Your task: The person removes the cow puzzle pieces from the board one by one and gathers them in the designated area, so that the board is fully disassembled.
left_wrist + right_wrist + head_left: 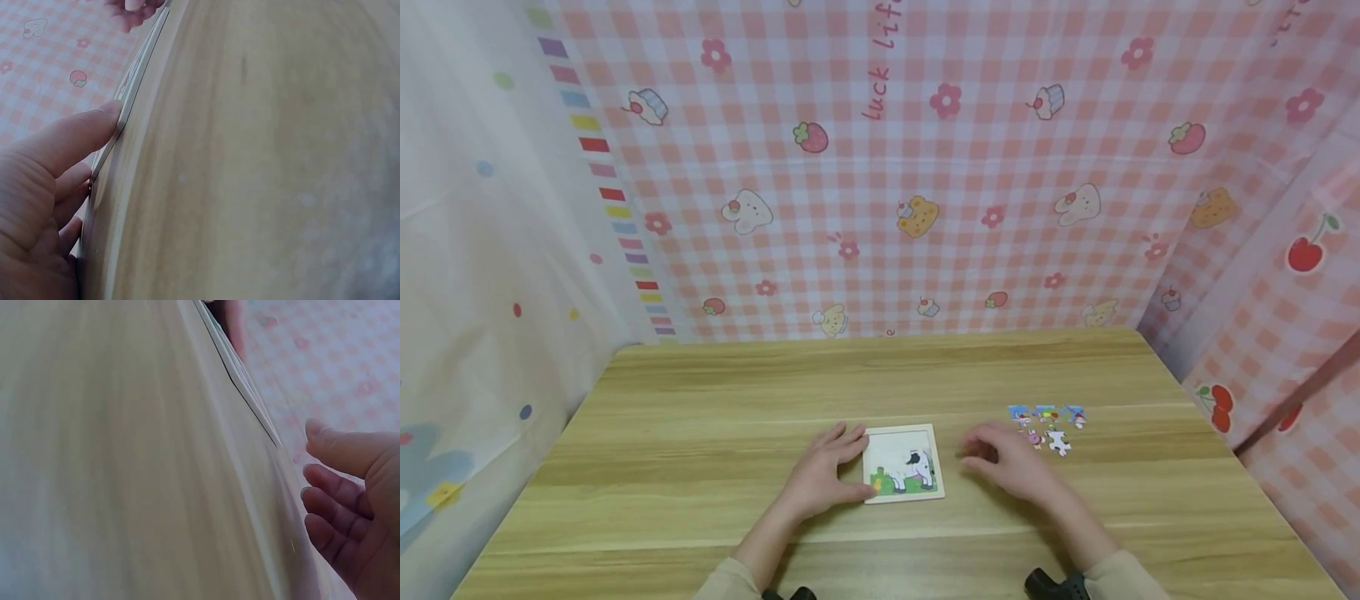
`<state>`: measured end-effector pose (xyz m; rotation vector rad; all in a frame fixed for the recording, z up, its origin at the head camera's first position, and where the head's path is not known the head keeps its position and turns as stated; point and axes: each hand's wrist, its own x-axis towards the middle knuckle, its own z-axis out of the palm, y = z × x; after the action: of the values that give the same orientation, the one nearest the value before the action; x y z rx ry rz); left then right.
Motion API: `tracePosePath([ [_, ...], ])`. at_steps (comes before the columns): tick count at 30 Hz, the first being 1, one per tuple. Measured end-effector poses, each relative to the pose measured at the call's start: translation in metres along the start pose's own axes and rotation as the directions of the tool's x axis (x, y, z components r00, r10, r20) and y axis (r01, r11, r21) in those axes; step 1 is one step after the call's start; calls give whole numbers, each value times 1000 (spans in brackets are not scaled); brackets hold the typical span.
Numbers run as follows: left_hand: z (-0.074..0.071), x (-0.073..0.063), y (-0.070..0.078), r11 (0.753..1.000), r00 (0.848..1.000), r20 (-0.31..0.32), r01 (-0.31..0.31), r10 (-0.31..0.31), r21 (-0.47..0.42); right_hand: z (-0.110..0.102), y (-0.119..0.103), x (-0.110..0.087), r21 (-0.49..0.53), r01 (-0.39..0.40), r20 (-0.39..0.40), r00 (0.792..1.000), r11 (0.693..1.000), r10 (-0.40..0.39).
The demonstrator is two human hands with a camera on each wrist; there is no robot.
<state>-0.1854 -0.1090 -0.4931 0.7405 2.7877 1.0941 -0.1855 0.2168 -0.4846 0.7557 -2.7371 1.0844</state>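
Observation:
A square picture puzzle tray (903, 427) with a pale wooden rim lies on the table. Its lower part shows a black-and-white animal on green; the upper part is bare and pale. My left hand (822, 473) holds the tray's left side, thumb at the near corner and fingers along the side; in the left wrist view the thumb (81, 136) lies on the rim. To the right of the tray hovers my right hand (1011, 460), fingers loosely bent. In the right wrist view its thumb (350, 450) and fingers stand apart with nothing between them.
Several loose jigsaw pieces (1058, 442) lie on the table (737, 400) just beyond and right of my right hand, some with blue parts. A pink checked cloth (850, 167) hangs behind the table, with more cloth at both sides.

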Motion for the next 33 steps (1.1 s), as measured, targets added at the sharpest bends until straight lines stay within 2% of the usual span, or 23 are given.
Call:
tracePosePath([
  [9, 0, 0, 0, 1000, 1000, 2, 12, -12, 2, 19, -23, 19, -16, 71, 97, 993, 997, -69],
  [18, -1, 0, 0, 1000, 1000, 1, 3, -3, -7, 26, -35, 31, -40, 59, 161, 986, 997, -52],
  [33, 0, 0, 0, 1000, 1000, 2, 13, -13, -15, 32, -35, 38, -98, 7, 209, 978, 995, 13],
])
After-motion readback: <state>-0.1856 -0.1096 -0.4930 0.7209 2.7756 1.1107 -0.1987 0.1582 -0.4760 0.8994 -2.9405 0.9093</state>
